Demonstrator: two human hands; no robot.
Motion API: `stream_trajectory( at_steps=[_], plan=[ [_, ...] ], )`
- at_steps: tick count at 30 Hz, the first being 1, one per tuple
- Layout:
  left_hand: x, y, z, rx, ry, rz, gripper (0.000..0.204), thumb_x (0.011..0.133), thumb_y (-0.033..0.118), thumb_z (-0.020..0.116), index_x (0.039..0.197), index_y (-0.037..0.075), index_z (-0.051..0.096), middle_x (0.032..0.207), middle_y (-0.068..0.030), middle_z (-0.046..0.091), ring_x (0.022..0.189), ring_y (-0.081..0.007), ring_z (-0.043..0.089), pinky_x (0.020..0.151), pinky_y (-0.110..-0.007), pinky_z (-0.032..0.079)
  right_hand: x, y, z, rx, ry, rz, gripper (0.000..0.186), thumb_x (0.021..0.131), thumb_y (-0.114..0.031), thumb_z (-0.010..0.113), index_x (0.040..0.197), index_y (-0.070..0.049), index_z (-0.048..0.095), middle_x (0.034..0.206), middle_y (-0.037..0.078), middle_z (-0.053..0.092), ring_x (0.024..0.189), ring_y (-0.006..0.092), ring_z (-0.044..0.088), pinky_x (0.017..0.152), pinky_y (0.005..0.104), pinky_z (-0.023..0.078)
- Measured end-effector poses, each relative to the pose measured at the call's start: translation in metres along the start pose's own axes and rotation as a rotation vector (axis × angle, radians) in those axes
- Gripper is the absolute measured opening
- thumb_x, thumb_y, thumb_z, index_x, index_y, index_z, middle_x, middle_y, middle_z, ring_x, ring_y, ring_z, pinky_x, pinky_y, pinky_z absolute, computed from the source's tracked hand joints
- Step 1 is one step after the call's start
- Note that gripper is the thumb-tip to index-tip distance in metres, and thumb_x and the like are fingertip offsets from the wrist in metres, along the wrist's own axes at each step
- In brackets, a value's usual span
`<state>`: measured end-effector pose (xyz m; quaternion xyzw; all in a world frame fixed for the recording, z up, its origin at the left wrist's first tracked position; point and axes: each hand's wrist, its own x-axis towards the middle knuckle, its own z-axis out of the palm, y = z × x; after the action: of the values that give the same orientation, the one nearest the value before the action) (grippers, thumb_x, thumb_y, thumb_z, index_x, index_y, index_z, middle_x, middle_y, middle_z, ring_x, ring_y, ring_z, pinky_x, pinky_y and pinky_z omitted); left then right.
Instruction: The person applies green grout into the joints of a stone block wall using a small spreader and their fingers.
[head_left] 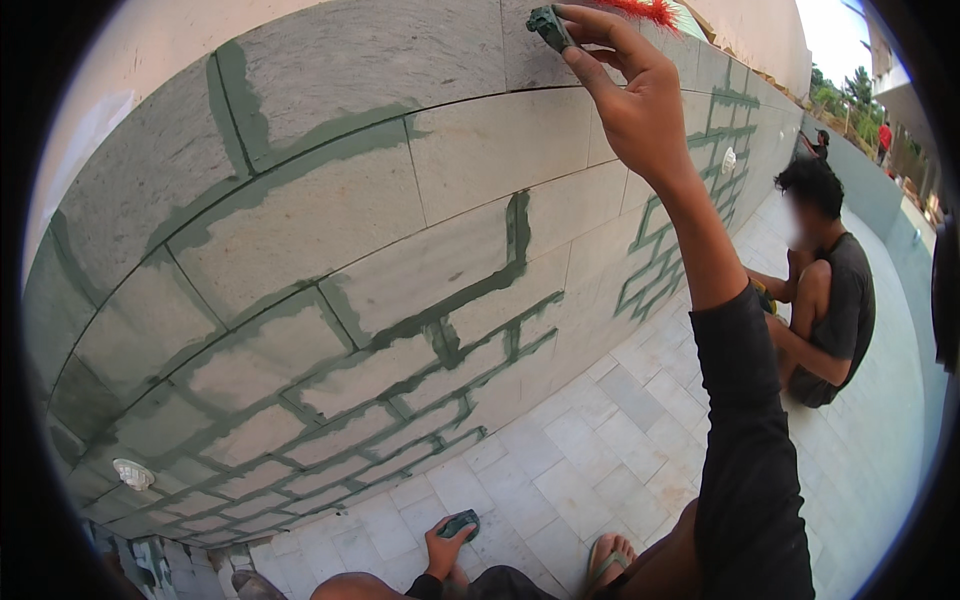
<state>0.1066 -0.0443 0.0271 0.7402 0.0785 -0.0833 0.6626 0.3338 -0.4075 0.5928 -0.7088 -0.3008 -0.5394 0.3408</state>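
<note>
My right hand (640,105) is raised to the top of the curved tiled wall (500,140). Its fingers and thumb pinch a small dark green piece smeared with grout (549,28), close to the wall's upper row; its exact kind is unclear. Low near the floor, my left hand (446,548) is closed around a dark green lump of grout (460,524). Green grout (440,308) fills many joints on the left and middle of the wall and spreads over the tile faces. Other joints in the middle show as thin bare lines.
A person (835,300) crouches by the wall at right, beside a yellow object. Farther off stand two more people. Red bristly material (650,12) lies along the wall's top. Round white fittings (133,474) stick out of the wall. Pale tiles (560,470) cover the floor.
</note>
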Motion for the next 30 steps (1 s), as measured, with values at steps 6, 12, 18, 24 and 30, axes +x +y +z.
stream_trajectory(
  at_steps=[6, 12, 18, 24, 30],
  plan=[
    [0.001, -0.003, 0.0, 0.03, 0.033, -0.021, 0.036, 0.085, 0.013, 0.091, 0.112, -0.006, 0.078, 0.103, -0.0123, 0.081, 0.093, -0.016, 0.074, 0.088, -0.03, 0.059, 0.007, 0.003, 0.005, 0.003, 0.036, -0.012, 0.038, 0.099, 0.001, 0.066, 0.137, -0.002, 0.067, 0.127, 0.013, 0.071, 0.115, 0.0207, 0.067, 0.097, 0.0333, 0.053],
    [0.002, -0.004, 0.002, 0.049, 0.045, -0.06, 0.036, 0.084, 0.015, 0.092, 0.11, -0.006, 0.079, 0.101, -0.0111, 0.082, 0.09, -0.0145, 0.075, 0.087, -0.029, 0.058, 0.027, 0.001, 0.012, -0.067, 0.082, -0.148, 0.036, 0.097, 0.005, 0.065, 0.133, 0.001, 0.069, 0.118, 0.014, 0.071, 0.109, 0.0225, 0.067, 0.093, 0.0338, 0.053],
    [-0.001, 0.003, 0.002, 0.048, 0.048, -0.063, 0.042, 0.08, 0.022, 0.095, 0.108, -0.005, 0.078, 0.1, -0.0113, 0.081, 0.089, -0.0155, 0.074, 0.086, -0.03, 0.058, 0.03, 0.003, 0.019, -0.124, 0.164, -0.234, 0.033, 0.096, 0.005, 0.065, 0.129, 0.003, 0.07, 0.118, 0.017, 0.071, 0.108, 0.0304, 0.065, 0.095, 0.0373, 0.051],
    [-0.002, 0.005, 0.002, 0.041, 0.028, 0.004, 0.031, 0.086, 0.013, 0.09, 0.109, -0.005, 0.079, 0.1, -0.0099, 0.081, 0.088, -0.0124, 0.073, 0.084, -0.028, 0.058, 0.033, 0.002, 0.029, -0.179, 0.228, -0.278, 0.028, 0.098, 0.001, 0.064, 0.124, 0.005, 0.072, 0.116, 0.018, 0.07, 0.109, 0.0318, 0.064, 0.098, 0.0385, 0.05],
    [-0.001, 0.002, 0.002, 0.052, 0.024, 0.004, 0.031, 0.086, 0.013, 0.09, 0.107, -0.006, 0.078, 0.099, -0.01, 0.081, 0.087, -0.0122, 0.072, 0.083, -0.028, 0.058, 0.022, -0.008, 0.033, -0.255, 0.231, -0.244, 0.021, 0.097, 0.002, 0.064, 0.114, 0.009, 0.074, 0.104, 0.018, 0.067, 0.103, 0.0313, 0.061, 0.092, 0.0403, 0.05]
  ],
)
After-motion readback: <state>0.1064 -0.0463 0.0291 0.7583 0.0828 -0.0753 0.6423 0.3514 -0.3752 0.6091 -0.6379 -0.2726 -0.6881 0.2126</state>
